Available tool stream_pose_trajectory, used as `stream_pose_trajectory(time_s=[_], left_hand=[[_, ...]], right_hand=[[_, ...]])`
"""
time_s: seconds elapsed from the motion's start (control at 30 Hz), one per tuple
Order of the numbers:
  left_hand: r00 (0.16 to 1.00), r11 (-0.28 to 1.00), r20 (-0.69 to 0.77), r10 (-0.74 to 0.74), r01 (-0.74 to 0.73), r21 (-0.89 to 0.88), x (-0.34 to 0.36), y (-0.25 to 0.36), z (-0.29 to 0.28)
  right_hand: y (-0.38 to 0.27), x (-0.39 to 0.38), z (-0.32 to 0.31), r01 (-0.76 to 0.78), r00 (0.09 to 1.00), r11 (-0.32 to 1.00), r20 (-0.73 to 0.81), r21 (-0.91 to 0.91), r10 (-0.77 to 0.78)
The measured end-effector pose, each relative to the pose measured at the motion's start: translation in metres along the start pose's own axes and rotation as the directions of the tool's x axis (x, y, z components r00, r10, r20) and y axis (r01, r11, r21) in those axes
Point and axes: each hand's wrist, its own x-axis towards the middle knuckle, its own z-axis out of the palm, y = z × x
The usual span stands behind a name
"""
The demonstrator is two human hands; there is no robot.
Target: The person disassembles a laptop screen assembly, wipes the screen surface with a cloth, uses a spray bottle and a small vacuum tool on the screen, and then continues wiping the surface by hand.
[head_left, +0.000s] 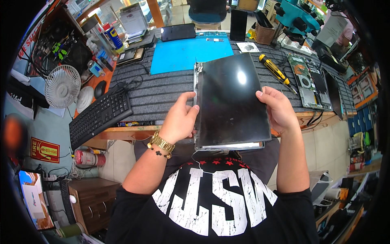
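Note:
A dark laptop screen panel [231, 101], with a thin silver edge along its left and lower sides, is held tilted over the table's front edge and my lap. My left hand [180, 116] grips its left edge, thumb and index finger showing at the rim. On the opposite side my right hand [278, 110] has its thumb on the front face, the other fingers partly hidden behind. A metal hinge [198, 68] shows at the panel's upper left corner. Right of the panel lie a yellow and black screwdriver [274, 69] and an opened laptop base [310, 83] with its circuit board exposed.
A blue work mat [191, 53] lies behind the panel on the ribbed grey table cover [162, 91]. At left are a black keyboard [99, 118], a mouse [100, 89] and a white fan [62, 85]. A teal microscope stand [296, 18] rises at the back right.

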Motion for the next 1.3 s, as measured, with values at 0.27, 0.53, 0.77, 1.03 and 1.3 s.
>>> stream_pose_trajectory(time_s=[0.27,0.53,0.77,1.03,1.3], left_hand=[[0.999,0.955,0.049,0.016,0.0,-0.295,0.007,-0.026,0.001],[0.96,0.864,0.275,-0.055,0.184,-0.468,-0.012,-0.031,-0.02],[0.939,0.813,0.345,-0.004,0.203,-0.545,-0.015,-0.045,-0.022],[0.954,0.811,0.293,-0.061,0.219,-0.542,-0.01,-0.045,-0.019],[0.984,0.879,0.139,-0.112,0.163,-0.448,0.01,-0.027,0.001]], right_hand=[[-0.006,0.0,0.003,-0.022,0.999,0.995,0.047,0.094,0.017],[0.0,0.003,-0.004,-0.006,0.998,0.993,0.06,0.115,-0.001],[-0.002,0.002,-0.002,-0.014,0.998,0.993,0.057,0.12,0.007],[-0.004,0.001,0.0,0.001,0.994,0.99,0.109,0.144,-0.017],[-0.012,0.002,0.009,0.043,0.993,0.997,0.11,0.063,-0.05]])
